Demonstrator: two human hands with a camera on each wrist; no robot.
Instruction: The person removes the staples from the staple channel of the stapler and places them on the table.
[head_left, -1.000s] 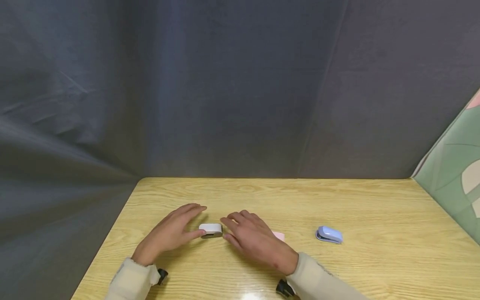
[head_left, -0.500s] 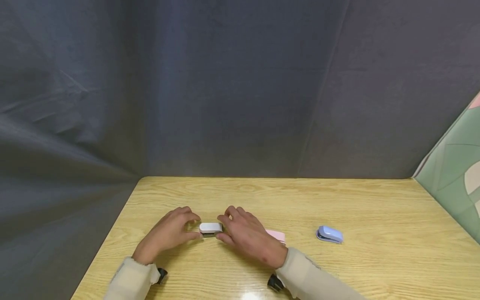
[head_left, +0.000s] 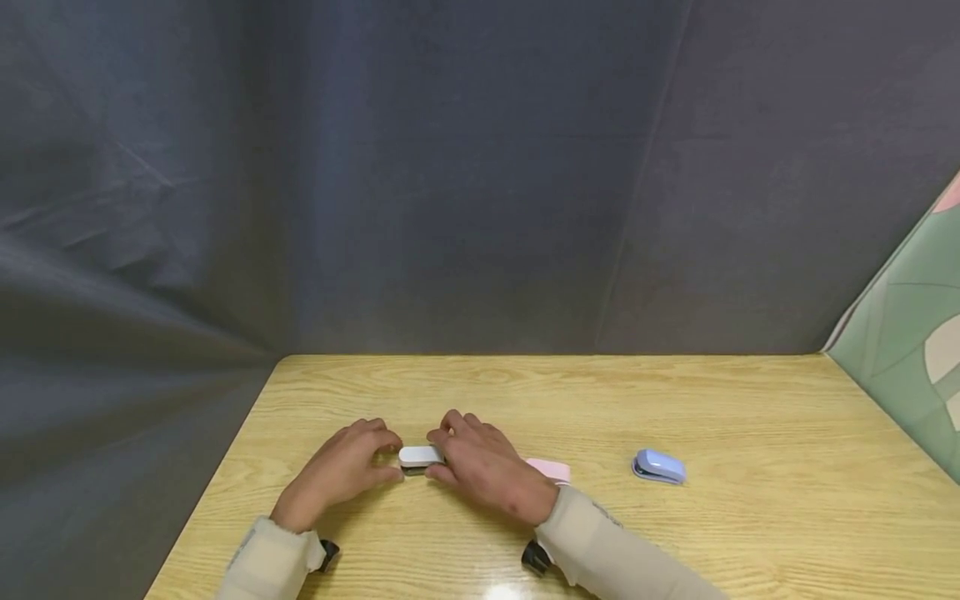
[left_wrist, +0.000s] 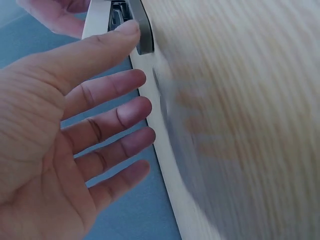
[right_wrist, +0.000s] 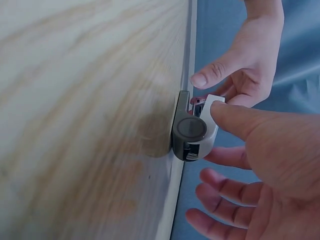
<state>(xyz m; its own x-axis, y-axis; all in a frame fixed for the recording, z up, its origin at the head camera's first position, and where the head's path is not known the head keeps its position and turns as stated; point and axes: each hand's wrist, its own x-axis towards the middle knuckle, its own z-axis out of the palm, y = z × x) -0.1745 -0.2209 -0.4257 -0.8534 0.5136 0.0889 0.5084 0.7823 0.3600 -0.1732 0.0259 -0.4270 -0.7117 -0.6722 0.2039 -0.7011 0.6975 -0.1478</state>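
A small stapler (head_left: 420,456) with a white top and dark grey base lies on the wooden table. My right hand (head_left: 491,475) pinches its right end; in the right wrist view the thumb lies on the white top (right_wrist: 213,115) and the index finger reaches behind, other fingers loose. At the opposite end, my left hand (head_left: 341,471) curves around with thumb and fingers apart. The left wrist view shows the left thumb overlapping the grey base (left_wrist: 144,30), the other fingers spread with nothing between them.
A pink object (head_left: 553,471), partly hidden by the right forearm, lies right of the stapler. Farther right sits a light blue stapler (head_left: 660,467). Dark cloth (head_left: 480,183) hangs behind the wooden table (head_left: 765,450), and a green patterned panel (head_left: 907,333) stands at the right.
The right hand has moved left and closed its thumb and index finger on the white stapler's end. The left fingers have curled in slightly. More of the pink object shows.
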